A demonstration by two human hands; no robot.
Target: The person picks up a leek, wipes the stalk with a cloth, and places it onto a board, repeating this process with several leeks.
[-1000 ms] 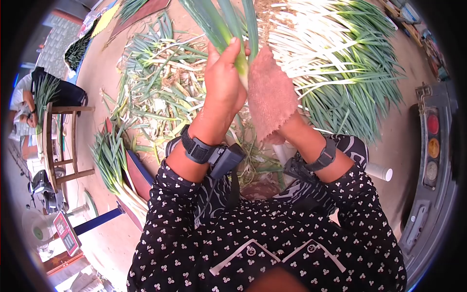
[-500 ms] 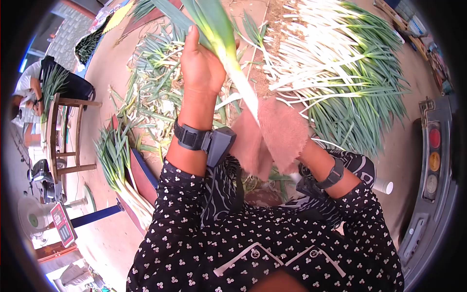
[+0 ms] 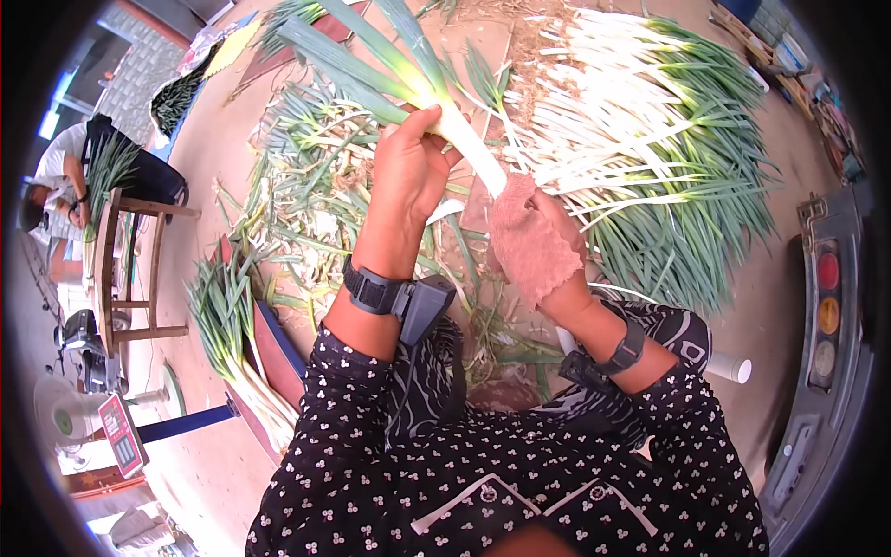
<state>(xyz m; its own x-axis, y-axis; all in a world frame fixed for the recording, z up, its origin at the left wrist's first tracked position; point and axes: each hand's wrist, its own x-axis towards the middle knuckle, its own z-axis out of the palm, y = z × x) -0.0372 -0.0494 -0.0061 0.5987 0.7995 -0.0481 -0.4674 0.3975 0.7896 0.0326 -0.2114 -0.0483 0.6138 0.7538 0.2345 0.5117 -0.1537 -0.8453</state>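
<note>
My left hand [image 3: 406, 176] is closed around a thick green onion [image 3: 475, 148], just below the point where its green leaves fan out. The leaves point up and away from me, and the white stalk slants down to the right. A pink cloth [image 3: 524, 243] is wrapped over the stalk's lower end, gripped in my right hand [image 3: 561, 223]. The cloth hides the root end and most of my right fingers. Beneath my hands lies a loose heap of stripped leaves and peelings [image 3: 320, 186].
A large pile of green onions [image 3: 650, 158] spreads at the right, white ends leftward. A smaller bundle [image 3: 227, 334] lies at the left beside a scale [image 3: 123, 436]. Another person [image 3: 70, 172] handles onions near a wooden stool [image 3: 139, 202]. A vehicle's rear [image 3: 821, 316] stands at far right.
The pink cloth, loosely spread beside the stalk before, is now bunched around its lower end. My left hand has shifted down and right, and the onion's leaves have swung into fuller view.
</note>
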